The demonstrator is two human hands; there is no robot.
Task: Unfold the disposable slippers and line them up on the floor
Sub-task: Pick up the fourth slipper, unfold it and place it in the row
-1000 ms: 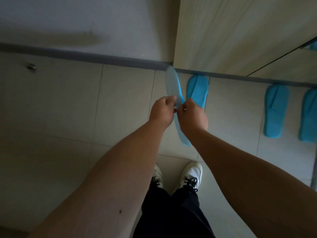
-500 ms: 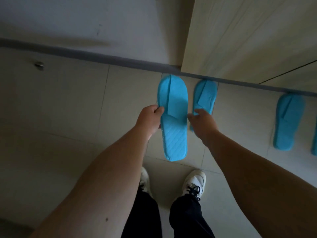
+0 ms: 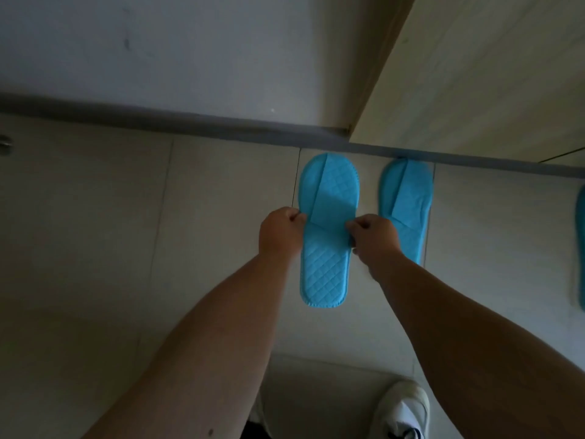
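Note:
A blue quilted disposable slipper (image 3: pixel 326 267) is held flat, sole side down, toe toward the wall. My left hand (image 3: pixel 280 231) pinches its left edge at mid length, and my right hand (image 3: pixel 373 234) pinches the right edge. Its strap lies flat across the front half. To its right a second blue slipper (image 3: pixel 406 198) lies on the floor with its toe at the skirting. Part of a third blue slipper (image 3: pixel 581 248) shows at the right frame edge.
The pale tiled floor (image 3: pixel 95 232) meets a grey skirting (image 3: pixel 158 120) below a white wall. A light wooden cabinet (image 3: pixel 474 74) stands at the upper right. My white shoe (image 3: pixel 402 410) is at the bottom edge. A small metal door stop (image 3: pixel 4 144) sits far left.
The slipper has turned from edge-on to flat and face up, and both hands moved to its two sides. My view has dropped closer to the floor.

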